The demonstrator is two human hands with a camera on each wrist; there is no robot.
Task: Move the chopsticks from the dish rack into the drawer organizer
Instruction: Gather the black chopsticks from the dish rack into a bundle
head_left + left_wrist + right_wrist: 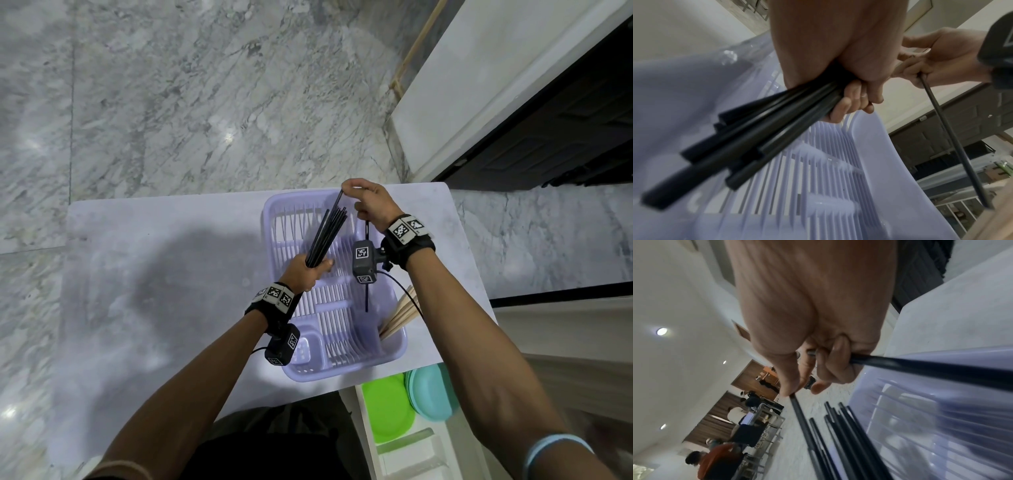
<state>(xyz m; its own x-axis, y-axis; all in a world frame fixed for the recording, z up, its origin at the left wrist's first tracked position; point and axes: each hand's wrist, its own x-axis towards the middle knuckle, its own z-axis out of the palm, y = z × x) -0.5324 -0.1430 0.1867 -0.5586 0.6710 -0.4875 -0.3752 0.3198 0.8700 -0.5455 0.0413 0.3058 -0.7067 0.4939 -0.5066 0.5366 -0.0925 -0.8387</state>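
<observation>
Over the lavender dish rack (274, 219), my left hand (313, 270) grips a bundle of several black chopsticks (325, 236) by its lower end, the tips fanning up and away. My right hand (356, 198) pinches the top of one chopstick of that bundle between thumb and forefinger. Its curled lower fingers hold a separate black chopstick (367, 294) that hangs down into the rack. The left wrist view has the bundle (756, 138) in my fist and the single chopstick (953, 138). In the right wrist view the held chopstick (920, 368) crosses the rack (941, 418).
Pale wooden chopsticks (400, 315) lean in the rack's near right corner. The rack sits on a white table (154, 274). At the lower right is a white drawer organizer (411, 455) with a green plate (387, 411) and teal plates (431, 394). Marble floor lies beyond.
</observation>
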